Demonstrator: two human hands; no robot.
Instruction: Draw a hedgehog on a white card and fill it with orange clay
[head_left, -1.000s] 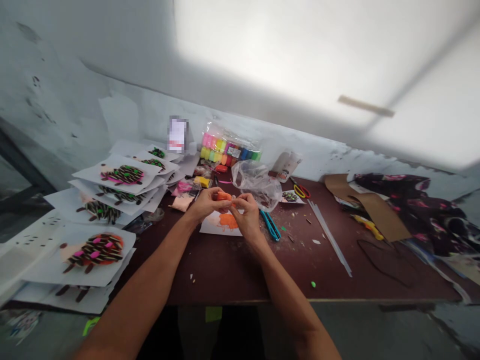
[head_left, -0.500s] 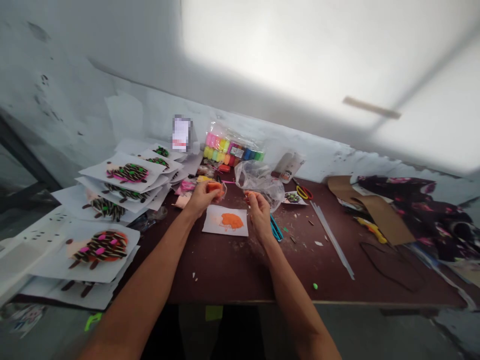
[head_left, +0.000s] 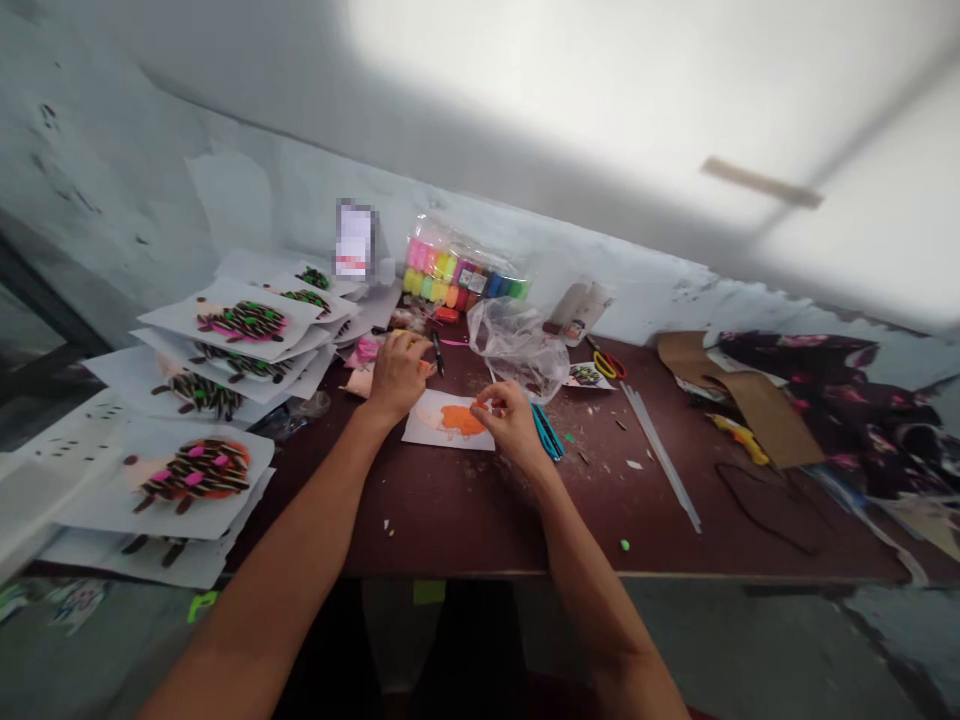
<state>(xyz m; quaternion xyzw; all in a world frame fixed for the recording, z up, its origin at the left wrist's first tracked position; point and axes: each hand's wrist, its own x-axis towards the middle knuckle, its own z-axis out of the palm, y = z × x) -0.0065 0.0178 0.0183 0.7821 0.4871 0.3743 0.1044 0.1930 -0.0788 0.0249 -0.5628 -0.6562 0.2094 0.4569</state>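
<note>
A white paper card (head_left: 420,432) lies on the table with a hedgehog outline on it, its body covered by an orange modelling clay patch (head_left: 461,420). At the card's right edge, my right hand (head_left: 511,425) has thumb and fingers pinched together over the patch, on what looks like a bit of orange clay. My left hand (head_left: 399,375) is curled palm down beyond the card's left corner. Some orange clay shows at its fingertips; the rest of its grip is hidden. Beside the right hand lies a teal-handled tool (head_left: 547,432).
Stacked sheets with clay hedgehogs (head_left: 241,320) fill the left side. Behind stand a pack of coloured clays (head_left: 469,275), a crumpled clear bag (head_left: 521,345) and a white bottle (head_left: 589,315). To the right lie scissors (head_left: 609,365), glue sticks (head_left: 664,460) and a yellow glue gun (head_left: 739,438).
My right hand has come down and left onto the orange patch. My left hand has turned palm down and moved slightly away from me, covering most of the orange clay it held up.
</note>
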